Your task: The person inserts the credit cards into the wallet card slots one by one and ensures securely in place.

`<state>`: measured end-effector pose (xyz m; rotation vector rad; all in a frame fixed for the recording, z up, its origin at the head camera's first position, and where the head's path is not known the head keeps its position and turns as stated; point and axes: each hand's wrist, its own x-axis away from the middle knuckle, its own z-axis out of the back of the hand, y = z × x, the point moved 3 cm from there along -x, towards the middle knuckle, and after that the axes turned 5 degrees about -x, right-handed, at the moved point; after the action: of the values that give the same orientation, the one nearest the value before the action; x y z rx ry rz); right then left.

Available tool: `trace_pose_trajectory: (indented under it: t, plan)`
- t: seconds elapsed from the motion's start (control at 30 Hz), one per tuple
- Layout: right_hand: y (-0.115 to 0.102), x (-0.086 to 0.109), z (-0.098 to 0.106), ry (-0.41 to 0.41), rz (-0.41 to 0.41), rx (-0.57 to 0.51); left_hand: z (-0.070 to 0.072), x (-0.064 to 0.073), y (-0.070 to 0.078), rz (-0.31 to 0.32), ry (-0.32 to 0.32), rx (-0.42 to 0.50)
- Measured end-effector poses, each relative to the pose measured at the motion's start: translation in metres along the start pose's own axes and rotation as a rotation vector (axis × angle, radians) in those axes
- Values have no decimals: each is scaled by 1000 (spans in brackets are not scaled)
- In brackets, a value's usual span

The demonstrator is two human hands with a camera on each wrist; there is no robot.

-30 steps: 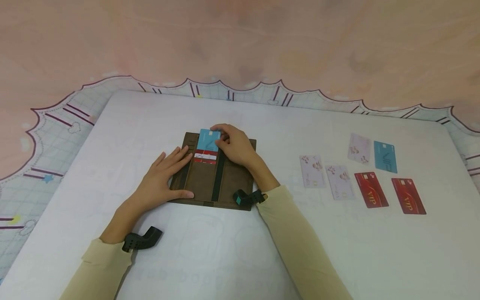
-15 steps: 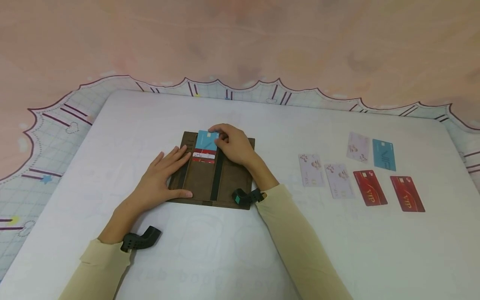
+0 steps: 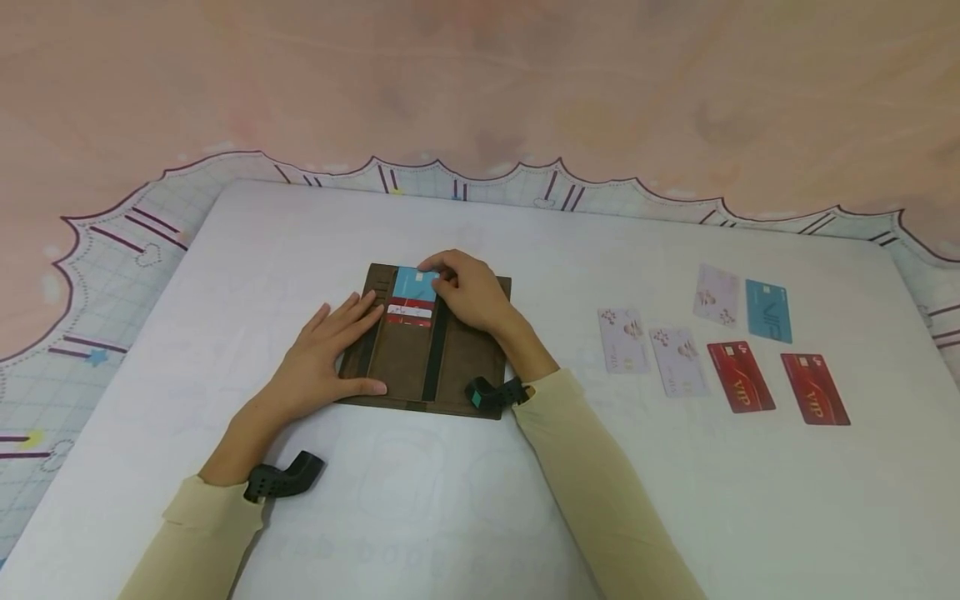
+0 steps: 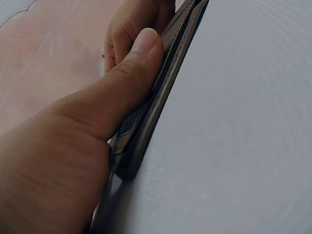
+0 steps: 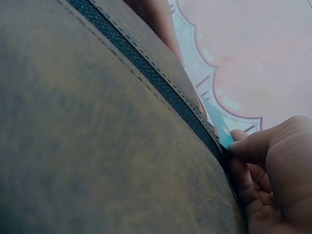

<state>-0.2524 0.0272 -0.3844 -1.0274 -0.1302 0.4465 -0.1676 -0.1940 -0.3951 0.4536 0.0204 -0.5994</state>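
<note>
On the left, the left hand is laid with fingers spread and nothing grasped, its fingertips and thumb resting over the left side of a brown wallet, which lies unfolded on the white desk. In the wallet's middle column, red strips crossed by a white band are seen, and just beyond them a blue card stands partly exposed, its lower part hidden, apparently tucked behind the red. The blue card's far right corner is pinched between thumb and finger of the right hand, by which part of the wallet's right half is covered.

It is judged that the blue card could jam or bend if it were pushed at a slant, since it is held by one corner only. The red strips, probably card edges in lower slots, could be dragged along if the fit is tight. Were the left hand's pressure eased, the wallet could be slid or twisted by the push.

Farther right, well apart from the wallet, two pale cards are laid side by side, then a third pale card on the far side, a near red card, a second blue card and, rightmost, another red card.
</note>
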Motion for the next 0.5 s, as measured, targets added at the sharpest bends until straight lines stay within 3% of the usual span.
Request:
trace_pose_trajectory:
  t: [0.5]
  plan:
    - [0, 0, 0, -11, 57, 19, 0, 0, 0, 2, 7, -4]
